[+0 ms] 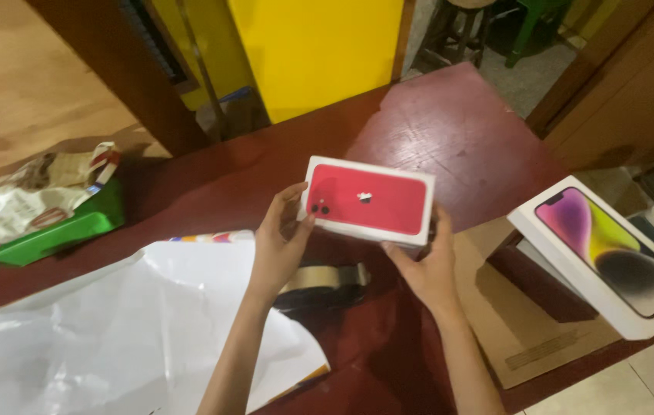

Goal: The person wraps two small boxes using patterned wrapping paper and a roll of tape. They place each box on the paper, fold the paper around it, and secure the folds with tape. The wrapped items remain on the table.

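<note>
— What do we have in hand?

— We hold a red box (366, 200), flat and white-edged, with a phone pictured on its lid. It is up off the table (450, 123), above its dark red top, tilted a little toward us.

— How do the hands sit on it?

— Our left hand (279, 244) is clamped on the box's left end, thumb on the lid and fingers behind. Our right hand (427, 265) grips the lower right corner, fingers curled under and up the right edge. Both are closed on the box.

— What lies under it?

— A tape roll (325, 283), dark with a shiny band, rests on the table just below the box, between our wrists. Our left hand hides part of it.

— And to the left?

— A white sheet (134, 330) of paper is spread over the near left of the table; our left forearm crosses above it. Farther left lies a green packet (61, 234) with a crumpled wrapper (27, 196) on top, well apart from the box.

— To the right?

— A brown card (527, 323) lies flat by our right forearm. Past it sits a second box (602, 253), white with a purple and yellow phone pictured on top, at the table's right edge.

— Behind?

— A yellow panel (319, 46) stands beyond the table's far edge.
</note>
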